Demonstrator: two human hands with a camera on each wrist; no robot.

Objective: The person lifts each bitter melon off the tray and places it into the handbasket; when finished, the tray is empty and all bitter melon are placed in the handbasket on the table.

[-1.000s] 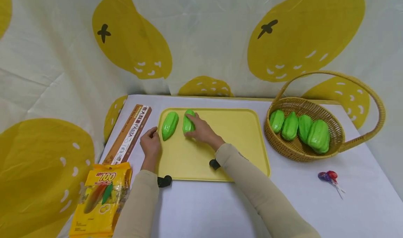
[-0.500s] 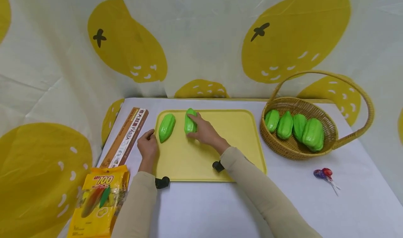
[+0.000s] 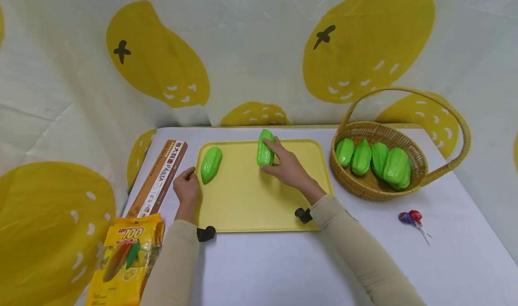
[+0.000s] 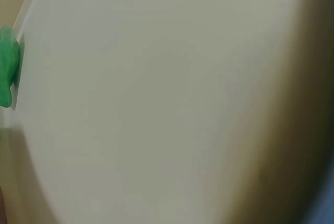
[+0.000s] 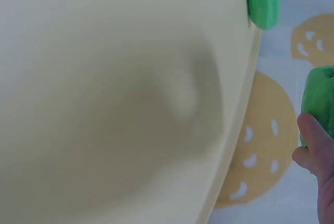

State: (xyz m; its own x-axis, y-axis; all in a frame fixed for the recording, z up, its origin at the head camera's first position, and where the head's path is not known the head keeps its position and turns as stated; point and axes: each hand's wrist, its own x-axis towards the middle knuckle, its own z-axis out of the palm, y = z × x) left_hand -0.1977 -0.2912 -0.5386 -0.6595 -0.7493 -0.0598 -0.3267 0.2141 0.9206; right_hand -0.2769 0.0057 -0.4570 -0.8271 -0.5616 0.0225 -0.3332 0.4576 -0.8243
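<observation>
Lifted above the yellow tray (image 3: 238,216), a green star fruit (image 3: 265,154) is pinched between the thumb and fingers of my right hand (image 3: 289,166); the right wrist view shows the same star fruit (image 5: 317,96) at its right edge. Another star fruit (image 3: 211,164) lies on the tray at the upper left, its pointed end toward me. My left hand (image 3: 187,190) rests at the tray's left rim with loosely curled fingers, no object visible in it. The left wrist view shows mostly bare tray surface (image 4: 156,78).
Right of the tray stands a wicker basket (image 3: 356,190) with a tall handle, several star fruits (image 3: 361,157) inside. Two lollipops (image 3: 414,218) lie in front of it. At the left are a long pasta box (image 3: 158,180) and a yellow candy bag (image 3: 125,256). A patterned cloth hangs behind.
My right hand has raised the star fruit off the tray and carried it to the right. The left hand stays at the tray's left rim. The head view has shifted slightly.
</observation>
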